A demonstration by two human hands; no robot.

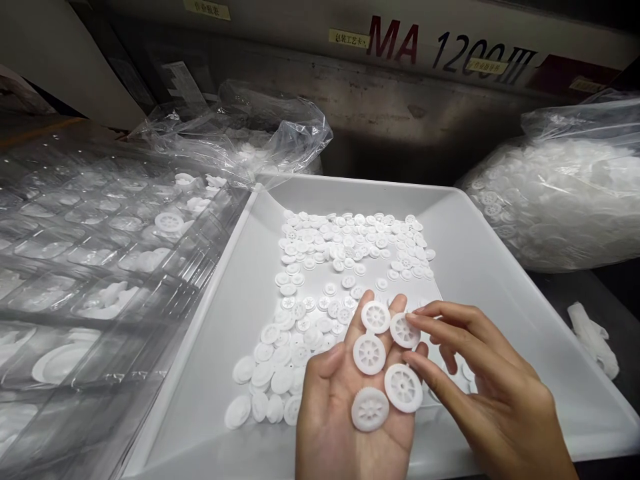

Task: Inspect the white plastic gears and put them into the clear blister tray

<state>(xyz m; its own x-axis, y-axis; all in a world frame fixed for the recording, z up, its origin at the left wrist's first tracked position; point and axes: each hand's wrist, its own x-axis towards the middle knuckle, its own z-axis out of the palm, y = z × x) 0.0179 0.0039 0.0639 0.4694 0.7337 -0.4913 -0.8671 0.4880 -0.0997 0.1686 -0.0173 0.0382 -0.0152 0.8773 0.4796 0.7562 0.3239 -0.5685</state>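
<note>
Several white plastic gears with spoked centres lie spread on my left hand (pixel 350 407), which is palm up over a large white tray (pixel 200 347). One gear (pixel 369 353) rests mid-palm, and a toothed gear (pixel 370 409) sits nearer the wrist. From the right, my right hand (pixel 480 373) reaches in, its fingertips on the upper right gear (pixel 404 331) and its thumb by that gear's lower edge. Many more white gears (pixel 283 380) are scattered and heaped on the tray floor below. My hands hide part of the tray's near right area.
Left of the tray stand clear plastic compartment trays (pixel 125 260) holding white parts. An open clear bag (pixel 280 133) is behind the tray's far left corner. A full bag of white parts (pixel 575 193) bulges at the right, above a white glove-like cloth (pixel 593 340). A machine panel (pixel 300 73) closes the back.
</note>
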